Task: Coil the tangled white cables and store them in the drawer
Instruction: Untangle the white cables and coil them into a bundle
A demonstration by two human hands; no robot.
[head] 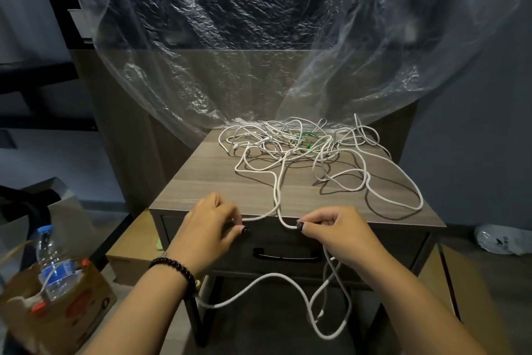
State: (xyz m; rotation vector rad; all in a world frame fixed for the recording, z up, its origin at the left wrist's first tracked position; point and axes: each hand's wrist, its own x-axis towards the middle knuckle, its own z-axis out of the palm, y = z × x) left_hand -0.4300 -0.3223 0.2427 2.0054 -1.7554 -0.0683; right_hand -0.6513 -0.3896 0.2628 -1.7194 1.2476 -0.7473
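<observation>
Clear plastic sheeting [259,38] hangs behind a wooden nightstand [218,182] where the coiling has barely begun.
Most white cables [302,147] lie tangled on top, the drawer [374,242] looks closed, and the left hand [210,225] and right hand [336,233], apart, each pinch one strand at the front edge.

the tabletop [201,179] looks like grey-brown wood with a matt grain. the white cables [290,150] look smooth, like soft plastic. the drawer [374,248] has a shiny black handle [286,255]. the big clear sheet [259,38] is thin, crinkly, shiny plastic. the water bottle [53,265] is clear plastic, in a brown cardboard box [72,314]. the bracelet [172,267] has glossy dark beads.
</observation>
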